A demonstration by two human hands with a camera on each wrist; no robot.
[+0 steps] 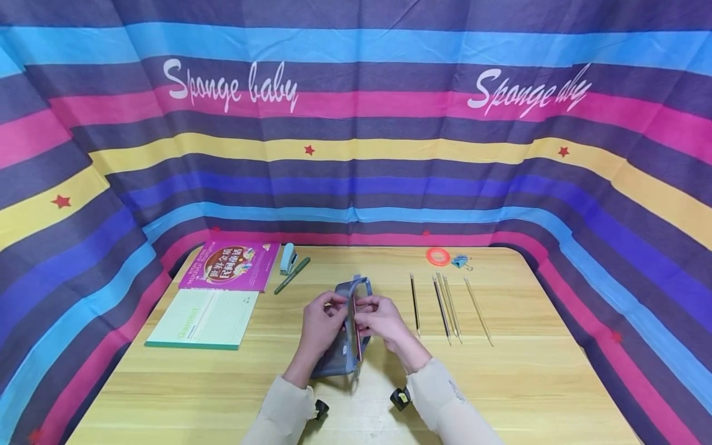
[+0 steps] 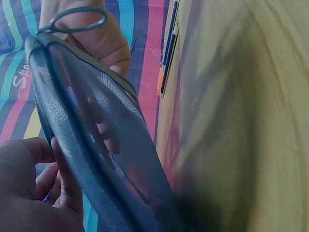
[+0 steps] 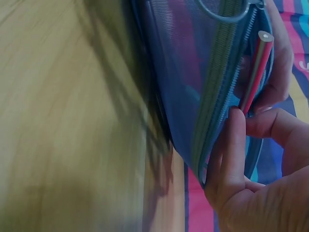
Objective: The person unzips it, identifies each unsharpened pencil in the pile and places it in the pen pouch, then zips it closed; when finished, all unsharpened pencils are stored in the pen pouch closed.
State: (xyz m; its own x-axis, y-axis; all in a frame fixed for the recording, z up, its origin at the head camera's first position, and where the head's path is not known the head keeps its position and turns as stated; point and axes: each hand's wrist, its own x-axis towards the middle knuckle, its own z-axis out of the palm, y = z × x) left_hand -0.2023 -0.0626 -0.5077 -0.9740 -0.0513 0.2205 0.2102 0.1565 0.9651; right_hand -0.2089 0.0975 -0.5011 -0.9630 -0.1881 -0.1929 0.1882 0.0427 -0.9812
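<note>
Blocked between the fingers of the left hand (image 1: 322, 324) and those of the right hand (image 1: 384, 318) by a blue-grey mesh zip pouch (image 1: 332, 358). Tight at the right fingertips, with a slender red pencil (image 3: 258, 63) in the zip opening. Passable right of those fingers, over pale wooden table (image 1: 473, 395), up to slim dark and gold-coloured pencils (image 1: 450, 301). Passable left of the left fingers, up to a flat pale-green notebook (image 1: 203, 318); obstructed farther forward by a dark-green pen (image 1: 292, 276).
</note>
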